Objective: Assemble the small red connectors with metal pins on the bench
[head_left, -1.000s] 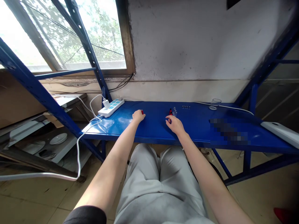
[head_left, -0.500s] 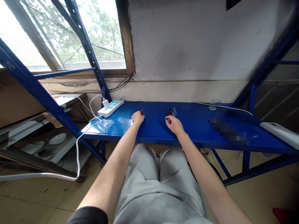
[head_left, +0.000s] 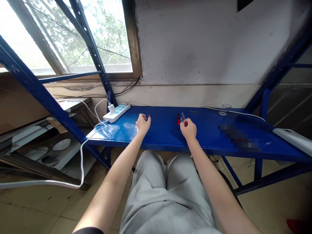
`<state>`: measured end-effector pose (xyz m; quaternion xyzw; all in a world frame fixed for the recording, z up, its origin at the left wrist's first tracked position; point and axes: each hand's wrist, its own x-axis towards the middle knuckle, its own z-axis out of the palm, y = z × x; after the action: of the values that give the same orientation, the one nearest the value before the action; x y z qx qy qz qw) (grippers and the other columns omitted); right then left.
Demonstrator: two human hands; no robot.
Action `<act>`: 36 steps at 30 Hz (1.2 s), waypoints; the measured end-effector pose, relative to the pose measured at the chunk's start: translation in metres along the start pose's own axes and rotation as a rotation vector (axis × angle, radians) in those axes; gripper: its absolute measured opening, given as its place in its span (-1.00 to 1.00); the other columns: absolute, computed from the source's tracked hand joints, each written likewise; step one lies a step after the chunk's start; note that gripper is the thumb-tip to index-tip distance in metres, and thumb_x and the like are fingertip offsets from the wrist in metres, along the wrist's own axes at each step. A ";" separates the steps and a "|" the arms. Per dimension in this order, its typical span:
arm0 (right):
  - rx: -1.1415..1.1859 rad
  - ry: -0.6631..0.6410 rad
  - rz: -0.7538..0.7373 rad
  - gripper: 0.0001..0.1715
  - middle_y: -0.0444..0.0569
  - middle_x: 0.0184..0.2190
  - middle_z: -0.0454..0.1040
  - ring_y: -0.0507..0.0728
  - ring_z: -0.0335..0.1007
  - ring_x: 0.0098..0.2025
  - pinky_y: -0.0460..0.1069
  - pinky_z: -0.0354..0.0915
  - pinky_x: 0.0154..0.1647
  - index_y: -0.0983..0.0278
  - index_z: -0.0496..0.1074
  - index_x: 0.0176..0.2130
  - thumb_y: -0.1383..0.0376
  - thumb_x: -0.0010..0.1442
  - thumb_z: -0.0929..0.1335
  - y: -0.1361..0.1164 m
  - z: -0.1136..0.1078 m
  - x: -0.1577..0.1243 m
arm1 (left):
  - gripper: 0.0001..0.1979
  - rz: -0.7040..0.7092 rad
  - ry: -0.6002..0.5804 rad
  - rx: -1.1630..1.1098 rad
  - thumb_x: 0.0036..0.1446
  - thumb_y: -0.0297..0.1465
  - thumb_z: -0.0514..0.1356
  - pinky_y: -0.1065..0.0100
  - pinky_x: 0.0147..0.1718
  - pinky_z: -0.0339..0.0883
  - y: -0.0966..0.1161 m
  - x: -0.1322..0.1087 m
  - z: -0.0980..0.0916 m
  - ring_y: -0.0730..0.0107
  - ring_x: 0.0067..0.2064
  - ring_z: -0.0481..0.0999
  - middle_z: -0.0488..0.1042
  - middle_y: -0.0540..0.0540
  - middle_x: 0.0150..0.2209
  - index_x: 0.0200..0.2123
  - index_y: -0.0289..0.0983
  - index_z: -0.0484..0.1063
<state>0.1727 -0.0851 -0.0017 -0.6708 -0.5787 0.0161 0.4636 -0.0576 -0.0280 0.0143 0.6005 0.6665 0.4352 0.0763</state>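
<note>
My left hand [head_left: 143, 124] is over the blue table with thumb and fingers apart. A small red piece [head_left: 149, 115] shows just beyond the thumb tip; whether they touch I cannot tell. My right hand [head_left: 189, 129] is closed, thumb and fingertips drawn together, and what they hold is hidden. Just left of it stand small red-and-black pieces [head_left: 178, 119]. A cluster of small clear pieces [head_left: 182, 116] lies beside them, beyond the fingertips. Several tiny metallic-looking pieces [head_left: 194, 112] form a row farther back.
On the blue table [head_left: 161, 136] a white power strip [head_left: 117, 112] lies at the left with a plug in it. A clear glass [head_left: 224, 110] stands back right, before a white cable. A blurred dark object [head_left: 240, 138] and a white case [head_left: 293, 139] lie right.
My left hand's fingers have spread apart near the red piece. My right hand has shifted right and turned, its fingers closed, leaving the red-and-black pieces more in view.
</note>
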 end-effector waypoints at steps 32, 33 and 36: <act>-0.262 -0.139 0.053 -0.67 0.15 -0.17 0.40 0.30 0.17 -0.07 0.19 0.07 -0.15 0.26 0.53 -0.33 0.36 0.06 0.21 0.015 0.008 0.005 | -0.63 0.583 -0.356 0.179 0.15 -0.43 -0.02 0.18 -0.10 0.14 0.080 -0.056 0.069 0.18 -0.03 0.28 0.32 -0.17 -0.04 0.03 -0.18 0.31; -0.262 -0.137 0.048 -0.67 0.14 -0.18 0.41 0.30 0.17 -0.08 0.19 0.07 -0.15 0.25 0.53 -0.33 0.36 0.06 0.21 0.016 0.009 0.005 | -0.64 0.570 -0.354 0.162 0.14 -0.43 0.00 0.19 -0.10 0.14 0.080 -0.055 0.070 0.19 -0.03 0.29 0.33 -0.16 -0.05 0.02 -0.17 0.32; -0.254 -0.123 0.034 -0.67 0.13 -0.17 0.43 0.29 0.16 -0.09 0.19 0.06 -0.15 0.24 0.54 -0.35 0.34 0.06 0.21 0.019 0.011 0.006 | -0.67 0.543 -0.345 0.114 0.13 -0.45 0.03 0.19 -0.10 0.16 0.080 -0.054 0.072 0.20 -0.03 0.31 0.37 -0.14 -0.07 -0.03 -0.17 0.35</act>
<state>0.1830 -0.0718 -0.0167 -0.7314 -0.5921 -0.0084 0.3383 0.0608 -0.0475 0.0010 0.8244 0.4827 0.2934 0.0357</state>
